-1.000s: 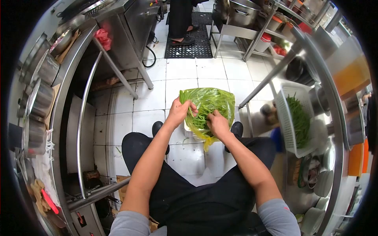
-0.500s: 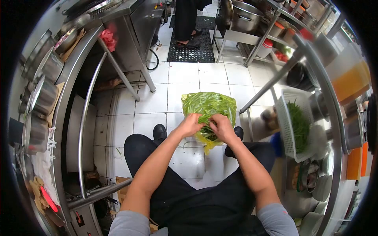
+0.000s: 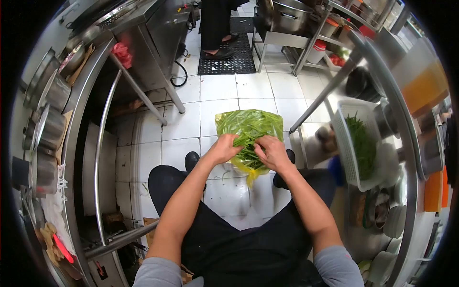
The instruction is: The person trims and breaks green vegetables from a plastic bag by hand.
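Note:
A yellow-green plastic bag (image 3: 248, 118) lies open between my feet, with cut green stalks (image 3: 248, 153) inside. My left hand (image 3: 224, 149) is at the bag's left side, its fingers bent round some of the green stalks. Across from it, my right hand (image 3: 271, 152) reaches into the bag's right side with curled fingertips among the greens; what they hold, if anything, is hidden. The yellow gathered end of the bag (image 3: 251, 178) hangs toward me. Something white shows under the bag's near edge.
A white basket of long greens (image 3: 361, 143) stands on the right shelf. Steel pots (image 3: 48, 126) line the left counter. Ahead, a person in dark trousers (image 3: 213, 24) stands on a black mat (image 3: 239, 60). Metal table legs rise on both sides.
My left hand has moved from the bag's upper left edge, where it held a bundle of stalks, down and inward. My right hand has shifted slightly right and down.

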Demonstrator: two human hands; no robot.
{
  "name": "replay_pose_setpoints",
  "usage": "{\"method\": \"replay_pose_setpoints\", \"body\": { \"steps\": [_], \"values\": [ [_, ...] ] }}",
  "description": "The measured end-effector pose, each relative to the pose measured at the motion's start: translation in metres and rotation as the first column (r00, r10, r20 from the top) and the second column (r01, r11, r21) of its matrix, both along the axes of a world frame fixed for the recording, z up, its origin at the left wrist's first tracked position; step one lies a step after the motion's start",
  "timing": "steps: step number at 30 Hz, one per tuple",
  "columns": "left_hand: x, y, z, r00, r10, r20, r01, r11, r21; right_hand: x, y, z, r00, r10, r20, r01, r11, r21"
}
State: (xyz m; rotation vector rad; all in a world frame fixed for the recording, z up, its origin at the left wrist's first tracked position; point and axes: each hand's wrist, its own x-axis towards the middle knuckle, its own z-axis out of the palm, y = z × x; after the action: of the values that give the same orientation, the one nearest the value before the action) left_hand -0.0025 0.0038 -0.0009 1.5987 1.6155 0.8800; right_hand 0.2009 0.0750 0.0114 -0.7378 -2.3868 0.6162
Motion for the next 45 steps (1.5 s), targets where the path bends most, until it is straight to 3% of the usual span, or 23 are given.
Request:
{"method": "replay_pose_setpoints", "body": {
  "steps": [2,6,8,9,10,11,12,14,16,18,23,25,28,29,30,32,37,40,44,45],
  "values": [
    [-0.002,0.001,-0.011,0.995,-0.019,-0.093,0.023,0.999,0.038,-0.001,0.001,-0.007,0.997,0.002,0.074,-0.003,1.000,0.021],
    [-0.005,0.001,-0.010,0.998,-0.037,-0.055,0.041,0.996,0.074,-0.002,0.004,-0.011,0.981,0.001,0.194,-0.016,0.997,0.079],
    [-0.006,0.000,0.018,0.971,0.109,0.211,-0.038,0.948,-0.315,-0.002,0.006,-0.006,0.965,-0.063,0.253,0.070,0.997,-0.018],
    [-0.008,0.001,0.022,0.955,0.111,0.275,-0.023,0.952,-0.304,-0.001,0.005,-0.009,0.965,-0.064,0.253,0.070,0.997,-0.016],
    [-0.010,0.002,0.019,0.955,0.112,0.275,-0.025,0.953,-0.302,0.001,0.004,-0.014,0.989,-0.044,0.144,0.055,0.996,-0.071],
    [-0.011,0.003,0.014,0.888,0.159,0.432,-0.017,0.949,-0.315,0.002,0.003,-0.019,0.999,-0.029,0.031,0.033,0.992,-0.124],
    [-0.011,0.003,0.014,0.793,0.203,0.575,-0.005,0.945,-0.327,0.001,0.003,-0.020,0.999,-0.029,0.030,0.032,0.992,-0.122],
    [-0.009,0.003,0.013,0.786,0.215,0.579,-0.026,0.948,-0.316,-0.003,-0.001,-0.024,0.999,0.024,-0.041,-0.043,0.834,-0.550],
    [-0.007,0.003,0.013,0.779,0.229,0.584,-0.050,0.951,-0.305,-0.007,-0.009,-0.024,0.994,0.024,-0.103,-0.078,0.826,-0.558],
    [-0.006,0.003,0.010,0.757,0.201,0.621,-0.025,0.960,-0.280,-0.010,-0.013,-0.022,0.998,0.057,-0.026,-0.062,0.818,-0.572],
    [-0.004,0.003,0.008,0.766,0.180,0.617,-0.033,0.970,-0.243,-0.014,-0.012,-0.029,0.997,0.071,0.010,-0.058,0.888,-0.456],
    [-0.006,0.004,0.005,0.769,0.167,0.617,-0.052,0.978,-0.200,-0.015,-0.005,-0.032,0.976,-0.199,-0.085,0.135,0.868,-0.479],
    [-0.013,0.007,0.002,0.763,0.248,0.597,-0.182,0.969,-0.170,-0.008,0.010,-0.033,0.972,-0.230,-0.038,0.200,0.907,-0.370],
    [-0.017,0.008,0.002,0.790,0.268,0.552,-0.208,0.963,-0.170,-0.006,0.008,-0.038,0.987,-0.160,-0.001,0.155,0.959,-0.238],
    [-0.018,0.008,0.002,0.814,0.287,0.505,-0.234,0.958,-0.167,-0.006,0.005,-0.043,0.987,-0.159,0.000,0.155,0.960,-0.235],
    [-0.014,0.010,0.000,0.796,0.307,0.523,-0.272,0.951,-0.145,-0.010,-0.006,-0.056,0.973,-0.082,0.215,0.090,0.996,-0.027],
    [-0.013,0.011,-0.003,0.785,0.288,0.548,-0.253,0.957,-0.140,-0.024,-0.019,-0.076,0.964,-0.036,0.264,0.020,0.998,0.062],
    [-0.012,0.009,-0.004,0.784,0.314,0.535,-0.240,0.949,-0.206,-0.027,-0.015,-0.080,0.942,-0.058,0.330,0.060,0.998,0.003],
    [-0.015,0.006,-0.003,0.790,0.316,0.525,-0.234,0.947,-0.219,-0.022,-0.012,-0.058,0.955,-0.048,0.294,0.061,0.998,-0.034],
    [-0.014,0.006,-0.003,0.802,0.300,0.516,-0.213,0.952,-0.221,-0.020,-0.007,-0.054,0.971,-0.044,0.237,0.078,0.988,-0.133]
  ]
}}
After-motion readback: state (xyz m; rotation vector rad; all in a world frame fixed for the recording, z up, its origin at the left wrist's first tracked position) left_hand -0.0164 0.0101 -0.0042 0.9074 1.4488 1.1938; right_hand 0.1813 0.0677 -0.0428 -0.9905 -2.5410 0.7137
